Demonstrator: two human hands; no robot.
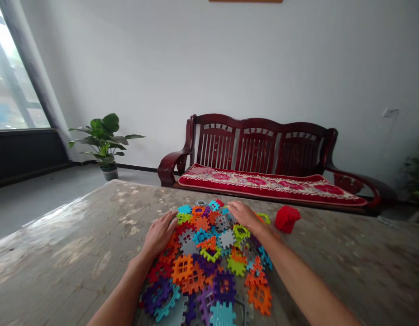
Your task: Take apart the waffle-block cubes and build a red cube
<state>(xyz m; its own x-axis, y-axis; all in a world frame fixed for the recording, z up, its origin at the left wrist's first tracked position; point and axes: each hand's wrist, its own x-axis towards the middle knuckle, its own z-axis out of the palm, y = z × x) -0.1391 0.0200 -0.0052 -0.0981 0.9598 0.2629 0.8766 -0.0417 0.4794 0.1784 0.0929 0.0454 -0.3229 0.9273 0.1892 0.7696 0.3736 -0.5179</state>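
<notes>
A heap of colourful interlocking plastic building tiles (pixel 199 237) with notched edges is spread over the table in front of me. Along the heap's left edge lies my left hand (pixel 162 230), its fingers stretched out beside the tiles and holding nothing. My right hand (pixel 242 214) rests at the far right part of the heap with fingers extended; its fingertips touch or hover just over the tiles, which I cannot tell apart. Among the tiles are orange window squares (pixel 182 269), a purple window square (pixel 224 286) and a light blue one (pixel 222 314). Right of my right forearm sits a red block-like cluster (pixel 287 218).
The table (pixel 77 253) has a grey-brown patterned cover. Behind it stands a dark red wooden bench (pixel 257 140) with a red floral cushion (pixel 264 182). A potted plant (pixel 106 140) stands on the floor at the left, near a window (pixel 12 81).
</notes>
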